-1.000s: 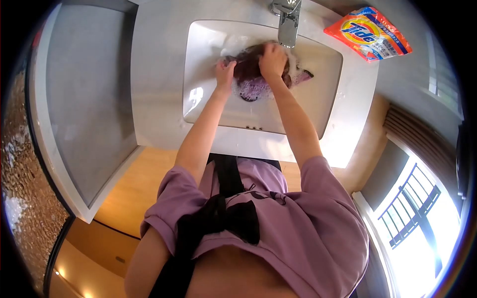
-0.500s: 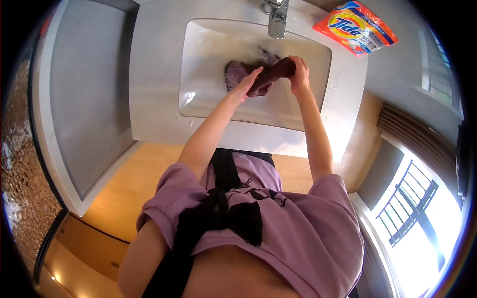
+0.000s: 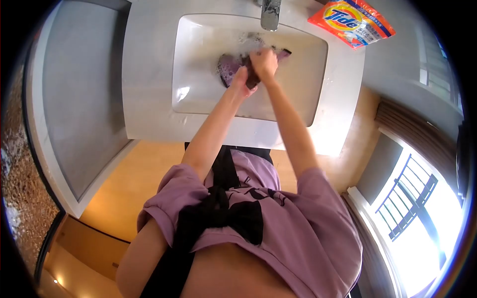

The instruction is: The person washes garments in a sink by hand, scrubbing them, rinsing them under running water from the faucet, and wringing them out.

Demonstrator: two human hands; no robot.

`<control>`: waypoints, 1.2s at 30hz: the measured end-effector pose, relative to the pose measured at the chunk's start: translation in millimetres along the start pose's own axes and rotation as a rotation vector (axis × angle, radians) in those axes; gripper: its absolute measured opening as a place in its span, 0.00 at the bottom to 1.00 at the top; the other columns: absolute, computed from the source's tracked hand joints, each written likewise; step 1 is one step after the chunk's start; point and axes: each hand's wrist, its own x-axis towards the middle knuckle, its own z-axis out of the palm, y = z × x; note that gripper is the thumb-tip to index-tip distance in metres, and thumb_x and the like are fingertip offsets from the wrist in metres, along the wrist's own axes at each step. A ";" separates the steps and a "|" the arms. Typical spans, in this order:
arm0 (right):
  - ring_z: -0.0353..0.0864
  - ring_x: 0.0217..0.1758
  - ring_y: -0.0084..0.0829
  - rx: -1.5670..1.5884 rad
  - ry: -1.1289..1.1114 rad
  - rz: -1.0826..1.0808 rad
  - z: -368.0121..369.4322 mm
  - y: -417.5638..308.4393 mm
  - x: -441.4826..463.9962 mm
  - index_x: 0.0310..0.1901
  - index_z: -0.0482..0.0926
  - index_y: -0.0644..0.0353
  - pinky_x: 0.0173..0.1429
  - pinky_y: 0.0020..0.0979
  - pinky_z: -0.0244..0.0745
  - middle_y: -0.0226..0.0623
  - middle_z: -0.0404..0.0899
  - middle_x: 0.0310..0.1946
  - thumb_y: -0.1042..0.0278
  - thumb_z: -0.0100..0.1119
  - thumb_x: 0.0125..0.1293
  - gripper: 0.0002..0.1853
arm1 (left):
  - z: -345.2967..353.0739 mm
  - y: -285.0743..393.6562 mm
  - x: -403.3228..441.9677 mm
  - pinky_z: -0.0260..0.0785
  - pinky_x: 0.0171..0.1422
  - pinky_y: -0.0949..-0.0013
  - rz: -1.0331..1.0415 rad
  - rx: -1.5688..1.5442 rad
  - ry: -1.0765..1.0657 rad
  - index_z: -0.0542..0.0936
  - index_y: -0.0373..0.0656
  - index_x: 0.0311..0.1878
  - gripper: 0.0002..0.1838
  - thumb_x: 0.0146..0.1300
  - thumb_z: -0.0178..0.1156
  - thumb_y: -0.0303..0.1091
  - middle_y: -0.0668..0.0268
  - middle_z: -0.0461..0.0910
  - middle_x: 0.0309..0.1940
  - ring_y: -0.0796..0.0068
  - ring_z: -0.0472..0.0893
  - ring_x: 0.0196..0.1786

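Note:
Over the white sink basin (image 3: 198,102), both my hands are closed on a wet, dark brown cloth (image 3: 252,78). My left hand (image 3: 242,85) grips its near end, thumb on top. My right hand (image 3: 264,62) is wrapped round the cloth just beyond, close to the left. Behind them, purple fabric (image 3: 228,68) with suds on it lies in the basin, and a dark-edged bit sticks out right of my right hand. Whether the brown and purple parts are one piece is hidden by my hands.
A chrome faucet (image 3: 270,16) overhangs the basin's far edge. An orange Tide detergent bag (image 3: 352,22) lies on the counter at the far right. The white countertop (image 3: 149,74) surrounds the basin. A window (image 3: 412,203) is at the lower right.
My right hand has moved left and nearer to my left hand, bunching the brown cloth that was stretched between them. The view has shifted slightly.

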 end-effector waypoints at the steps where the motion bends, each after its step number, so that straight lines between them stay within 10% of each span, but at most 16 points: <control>1: 0.77 0.36 0.49 0.040 -0.051 -0.021 0.8 5.3 14.6 0.28 0.81 0.59 0.44 0.43 0.72 0.50 0.78 0.30 0.54 0.52 0.49 0.16 | -3.2 5.0 -0.4 0.51 0.09 0.76 -0.058 0.107 -0.071 0.70 0.51 0.26 0.10 0.60 0.45 0.42 0.72 0.70 0.16 0.77 0.66 0.11; 5: 0.77 0.38 0.51 0.158 0.102 0.044 3.5 16.7 57.1 0.33 0.80 0.60 0.45 0.42 0.71 0.51 0.78 0.33 0.51 0.51 0.52 0.19 | 29.9 19.8 -22.5 0.53 0.15 0.77 0.014 0.105 0.139 0.71 0.52 0.30 0.10 0.59 0.49 0.46 0.73 0.70 0.17 0.79 0.67 0.15; 8: 0.77 0.39 0.48 0.359 0.258 0.177 -2.9 25.3 69.6 0.33 0.78 0.66 0.46 0.39 0.70 0.50 0.78 0.32 0.50 0.52 0.55 0.22 | -10.4 64.4 -12.3 0.56 0.19 0.76 0.035 0.366 -0.273 0.74 0.50 0.36 0.12 0.56 0.52 0.46 0.74 0.74 0.24 0.83 0.70 0.21; 9: 0.77 0.38 0.46 0.387 0.283 0.196 -6.4 24.3 66.1 0.33 0.78 0.67 0.46 0.39 0.70 0.48 0.79 0.31 0.51 0.53 0.56 0.22 | 4.1 72.0 -32.1 0.59 0.23 0.75 0.192 0.549 0.065 0.74 0.47 0.39 0.12 0.55 0.54 0.42 0.73 0.75 0.28 0.84 0.72 0.27; 13: 0.73 0.40 0.43 0.637 0.337 0.133 26.9 23.2 59.6 0.39 0.69 0.67 0.47 0.37 0.67 0.49 0.73 0.36 0.57 0.53 0.58 0.18 | -22.8 91.4 -22.4 0.63 0.39 0.72 0.533 0.614 0.218 0.71 0.42 0.46 0.17 0.53 0.56 0.35 0.67 0.74 0.38 0.78 0.71 0.39; 17: 0.65 0.46 0.47 0.071 0.491 -0.098 83.6 -6.7 25.6 0.44 0.70 0.56 0.50 0.50 0.59 0.46 0.69 0.40 0.58 0.55 0.54 0.17 | -63.6 99.2 17.2 0.62 0.48 0.73 0.654 0.604 0.202 0.70 0.37 0.47 0.19 0.52 0.56 0.32 0.65 0.73 0.39 0.75 0.70 0.43; 21: 0.66 0.47 0.48 -0.132 0.050 -0.582 86.3 -14.7 8.0 0.40 0.69 0.55 0.48 0.46 0.62 0.44 0.66 0.42 0.66 0.55 0.51 0.13 | -54.4 103.7 18.8 0.65 0.40 0.74 0.608 0.564 0.352 0.72 0.34 0.41 0.14 0.52 0.55 0.31 0.64 0.74 0.35 0.77 0.72 0.37; 25: 0.67 0.46 0.47 -0.143 0.309 -0.050 84.5 -19.9 19.7 0.43 0.67 0.57 0.49 0.44 0.62 0.44 0.67 0.44 0.66 0.55 0.51 0.16 | -50.3 96.6 5.3 0.66 0.32 0.72 0.618 0.642 0.249 0.74 0.37 0.35 0.14 0.51 0.60 0.38 0.67 0.74 0.28 0.79 0.73 0.32; 29: 0.68 0.45 0.44 -0.123 0.091 -0.692 54.9 5.6 18.6 0.41 0.68 0.59 0.45 0.45 0.62 0.44 0.70 0.37 0.64 0.56 0.51 0.16 | -40.8 92.7 0.8 0.67 0.31 0.71 0.396 0.559 0.226 0.74 0.40 0.34 0.17 0.49 0.63 0.42 0.68 0.75 0.29 0.77 0.75 0.30; 31: 0.71 0.42 0.46 0.025 0.121 -0.259 52.0 15.8 27.9 0.41 0.69 0.58 0.46 0.45 0.62 0.44 0.73 0.35 0.64 0.55 0.51 0.16 | -47.8 77.4 1.4 0.68 0.36 0.71 0.480 0.794 0.083 0.78 0.38 0.37 0.21 0.45 0.66 0.45 0.64 0.78 0.32 0.73 0.77 0.33; 33: 0.74 0.39 0.49 -0.003 0.336 -0.259 57.1 22.0 26.4 0.41 0.69 0.58 0.47 0.46 0.62 0.44 0.76 0.33 0.64 0.55 0.51 0.16 | -52.3 71.1 7.2 0.68 0.40 0.71 0.450 1.272 0.132 0.79 0.35 0.37 0.26 0.41 0.68 0.47 0.60 0.80 0.33 0.70 0.78 0.35; 36: 0.74 0.41 0.49 -0.154 -0.224 -0.652 34.6 38.1 28.8 0.38 0.73 0.60 0.47 0.44 0.65 0.49 0.77 0.32 0.63 0.54 0.51 0.14 | -58.8 57.4 31.7 0.68 0.43 0.68 0.465 1.549 0.196 0.79 0.37 0.38 0.27 0.38 0.67 0.50 0.59 0.80 0.31 0.68 0.78 0.36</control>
